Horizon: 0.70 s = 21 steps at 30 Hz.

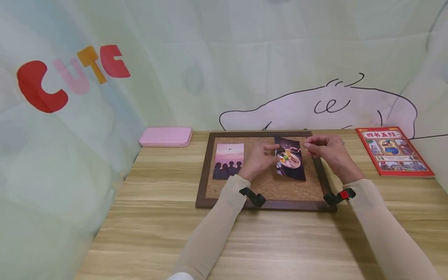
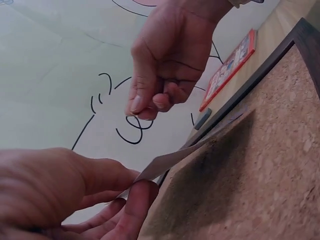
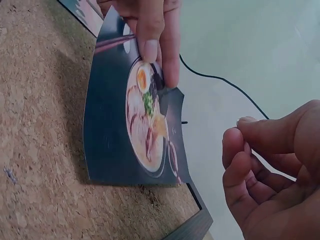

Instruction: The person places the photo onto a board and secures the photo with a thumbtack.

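Note:
A photo of a ramen bowl (image 1: pixel 289 160) is tilted up over the right part of a brown-framed cork board (image 1: pixel 259 190). My left hand (image 1: pixel 258 158) pinches its left edge between thumb and fingers; in the right wrist view the print (image 3: pixel 107 130) bends slightly above the cork. Just right of the photo, my right hand (image 1: pixel 327 149) has thumb and forefinger pressed together on a small thumbtack (image 3: pixel 238 121), mostly hidden by the fingertips. A pink sunset photo with silhouettes (image 1: pixel 228 161) lies on the board's left part, with a silver tack (image 1: pixel 230 149) near its top.
A pink pencil case (image 1: pixel 165 137) lies on the wooden table (image 1: pixel 147 233) left of the board. To the right is a red book (image 1: pixel 394 151). A printed curtain (image 1: pixel 217 58) hangs right behind the table's back edge.

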Motion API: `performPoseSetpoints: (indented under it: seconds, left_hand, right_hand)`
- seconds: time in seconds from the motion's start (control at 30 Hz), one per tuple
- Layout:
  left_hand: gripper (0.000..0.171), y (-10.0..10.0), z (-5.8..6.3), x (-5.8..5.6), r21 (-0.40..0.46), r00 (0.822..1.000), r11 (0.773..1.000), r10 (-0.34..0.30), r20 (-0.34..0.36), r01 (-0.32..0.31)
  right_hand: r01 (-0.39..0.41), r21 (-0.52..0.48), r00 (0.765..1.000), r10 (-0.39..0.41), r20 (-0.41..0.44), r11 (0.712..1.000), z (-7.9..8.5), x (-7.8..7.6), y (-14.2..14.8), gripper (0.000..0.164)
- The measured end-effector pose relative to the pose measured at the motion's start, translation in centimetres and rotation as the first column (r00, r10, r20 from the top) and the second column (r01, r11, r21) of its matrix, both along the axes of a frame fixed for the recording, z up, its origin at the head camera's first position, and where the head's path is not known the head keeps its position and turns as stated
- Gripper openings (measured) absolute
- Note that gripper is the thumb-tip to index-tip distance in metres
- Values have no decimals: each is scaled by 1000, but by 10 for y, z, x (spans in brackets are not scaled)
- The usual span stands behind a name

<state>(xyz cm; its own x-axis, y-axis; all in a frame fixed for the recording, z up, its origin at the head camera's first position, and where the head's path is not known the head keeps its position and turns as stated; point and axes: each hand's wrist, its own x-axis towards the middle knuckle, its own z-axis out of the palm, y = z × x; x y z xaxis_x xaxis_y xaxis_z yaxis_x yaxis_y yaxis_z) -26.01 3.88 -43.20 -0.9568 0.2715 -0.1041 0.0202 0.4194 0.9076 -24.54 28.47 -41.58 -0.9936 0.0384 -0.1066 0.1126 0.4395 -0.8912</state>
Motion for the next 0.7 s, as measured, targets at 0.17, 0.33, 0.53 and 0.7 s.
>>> performPoseSetpoints:
  seconds: [0.17,0.33,0.53,0.7]
  left_hand:
    - [44,8,-6,1,-8,1000,1000,-5,-30,5]
    - [45,14,-10,-2,-29,1000,1000,-2,-24,1]
    - [47,17,-16,-3,-49,1000,999,-5,-22,4]
    - [46,21,-24,-1,-150,997,988,-35,-66,25]
  right_hand:
    - [-2,-26,1000,2,16,1000,-1,-1,1,37]
    - [-13,-78,998,17,61,997,1,-3,1,41]
    - [-49,-75,993,56,100,996,0,-8,-1,41]
    - [-68,-11,994,68,84,998,-7,-14,1,35]
